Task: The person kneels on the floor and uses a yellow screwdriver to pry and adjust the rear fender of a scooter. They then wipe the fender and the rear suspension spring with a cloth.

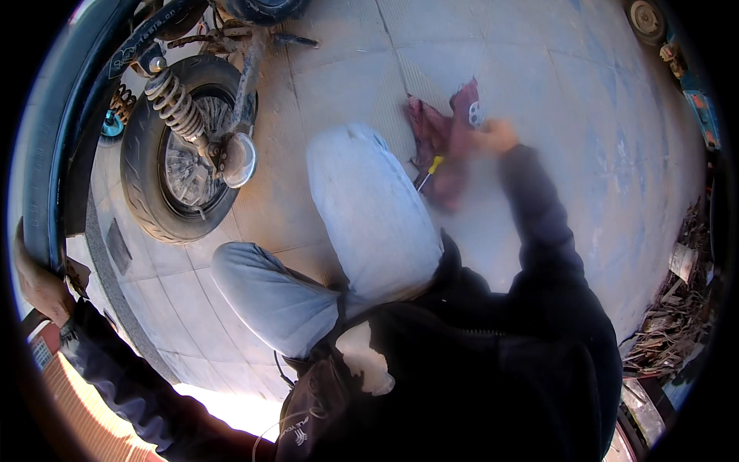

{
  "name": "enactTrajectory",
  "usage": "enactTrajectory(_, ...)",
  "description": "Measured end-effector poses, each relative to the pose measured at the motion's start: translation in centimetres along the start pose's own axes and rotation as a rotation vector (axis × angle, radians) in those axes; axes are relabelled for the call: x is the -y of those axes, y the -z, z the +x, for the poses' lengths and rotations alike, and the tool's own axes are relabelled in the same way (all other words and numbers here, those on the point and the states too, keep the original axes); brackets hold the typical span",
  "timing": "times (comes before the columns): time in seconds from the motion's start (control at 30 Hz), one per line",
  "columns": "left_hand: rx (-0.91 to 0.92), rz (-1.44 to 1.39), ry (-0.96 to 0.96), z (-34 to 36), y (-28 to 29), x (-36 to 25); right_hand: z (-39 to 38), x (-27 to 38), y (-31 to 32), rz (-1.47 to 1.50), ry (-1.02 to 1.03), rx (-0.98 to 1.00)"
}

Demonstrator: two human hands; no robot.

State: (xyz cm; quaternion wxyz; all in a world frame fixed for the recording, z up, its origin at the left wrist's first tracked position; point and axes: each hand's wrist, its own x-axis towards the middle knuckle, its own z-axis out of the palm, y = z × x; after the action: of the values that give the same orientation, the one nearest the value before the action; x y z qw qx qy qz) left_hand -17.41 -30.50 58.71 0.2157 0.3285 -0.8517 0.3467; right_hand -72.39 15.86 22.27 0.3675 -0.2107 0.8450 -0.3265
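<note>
Right hand (495, 136), blurred so grip unreadable, reached to the crumpled dark-red cloth (450, 142) on the grey paved floor (585, 115), yellow-handled screwdriver (429, 172) just left of it, long axis diagonal; left hand (35, 281) far off, wrapped around the dark vehicle frame (46, 177).

- a narrow black sticker with pale lettering (125, 54) runs along the dark curved fender at the upper left, above the coiled shock spring.
- a small pale printed label (41, 353) sits at the lower left edge, beside the person's dark sleeve; too small to tell more.
- no packages or screens show.
</note>
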Motion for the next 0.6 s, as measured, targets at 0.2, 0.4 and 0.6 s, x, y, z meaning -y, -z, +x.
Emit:
enactTrajectory(0.2,0.063,-0.078,0.102,-0.4,-0.6,0.7,1.9,0.9,-3.1,0.293,0.195,0.029)
enactTrajectory(0.4,0.087,-0.008,0.128,0.0,-0.3,1.4,6.1,-5.1,-4.8,-0.465,0.118,-0.420)
enactTrajectory(0.6,0.102,-0.074,0.217,-0.4,-0.2,0.8,-0.8,-7.2,-9.6,-0.627,-0.197,-0.049)
